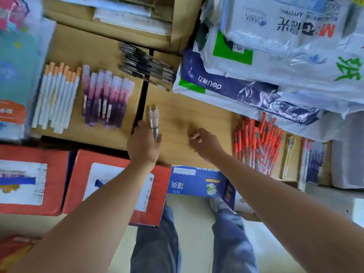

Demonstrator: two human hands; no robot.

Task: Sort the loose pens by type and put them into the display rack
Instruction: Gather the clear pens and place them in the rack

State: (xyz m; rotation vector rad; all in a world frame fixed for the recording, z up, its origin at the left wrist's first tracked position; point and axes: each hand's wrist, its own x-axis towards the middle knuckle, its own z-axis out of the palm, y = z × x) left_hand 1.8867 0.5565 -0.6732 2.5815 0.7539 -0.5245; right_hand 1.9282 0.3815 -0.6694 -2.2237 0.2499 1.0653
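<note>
Nearest, red cartons (116, 184) and a blue box (199, 182) sit under the counter (187, 107) edge, contents hidden. Our left hand (143, 144) has its fingers grasping the near ends of the pink pens (154, 118); their long axis runs near to far. Our right hand (204, 143) is clenched, with nothing visible in it. Beyond, sorted rows: orange-capped pens (57, 97) and purple pens (106, 99) left, red pens (258, 142) right, black pens (145, 66) farthest. We see no rack. The left hand is nearer the rows.
</note>
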